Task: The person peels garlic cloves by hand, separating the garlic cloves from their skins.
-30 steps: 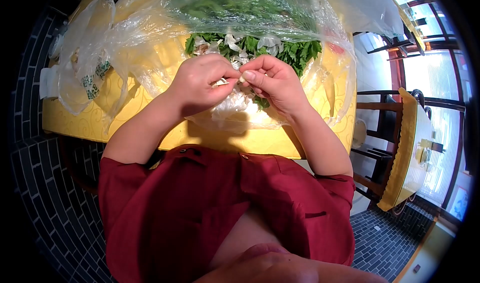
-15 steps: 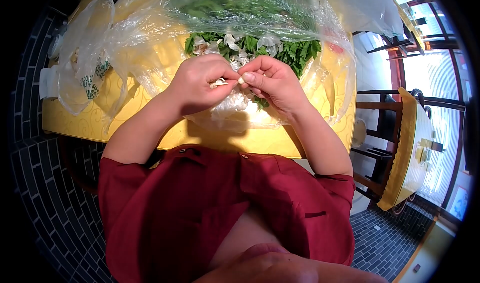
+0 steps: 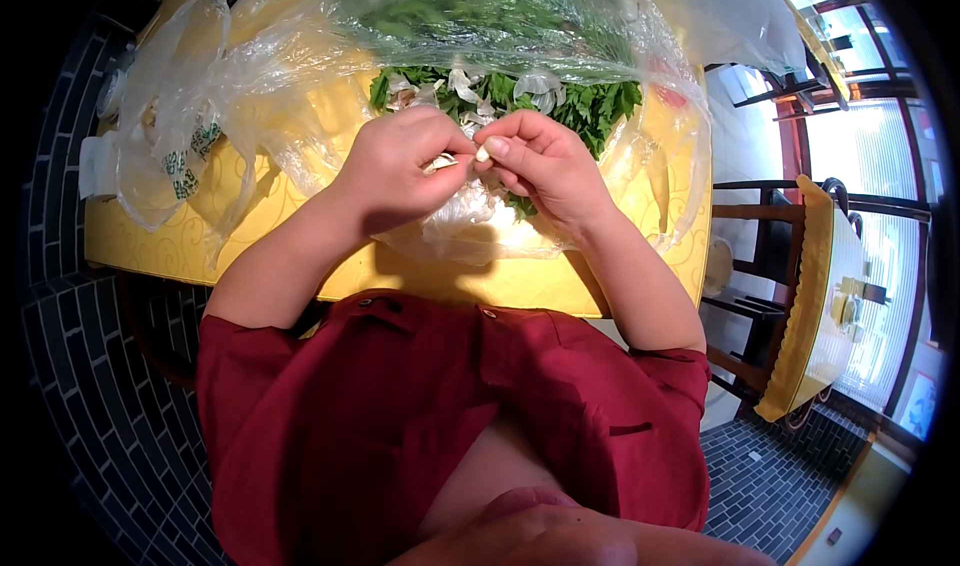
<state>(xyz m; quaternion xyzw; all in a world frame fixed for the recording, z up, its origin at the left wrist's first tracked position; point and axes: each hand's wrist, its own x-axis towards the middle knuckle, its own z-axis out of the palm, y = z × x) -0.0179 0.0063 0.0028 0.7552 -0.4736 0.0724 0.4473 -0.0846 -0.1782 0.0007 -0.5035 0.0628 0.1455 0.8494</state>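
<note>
A small pale garlic clove (image 3: 483, 153) is pinched between the thumb and forefinger of my right hand (image 3: 548, 171). My left hand (image 3: 405, 166) is closed beside it, its fingertips meeting the right ones near the clove. Whitish garlic pieces (image 3: 440, 163) peek out of the left fist; how many is hidden. Under and behind both hands lie papery garlic skins (image 3: 478, 121) on green leafy stalks (image 3: 590, 114) that look like celery or parsley. Clear plastic (image 3: 450, 234) spreads beneath the hands.
A large clear plastic bag (image 3: 300, 51) covers more greens at the back of the yellow-clothed table (image 3: 270, 241). Another bag with green print (image 3: 180, 173) lies at the left. To the right stand a chair (image 3: 755, 211) and another table with a yellow cloth (image 3: 800, 296).
The clove has turned slightly in my right fingertips and shows a bit more. Both hands otherwise stay in nearly the same place.
</note>
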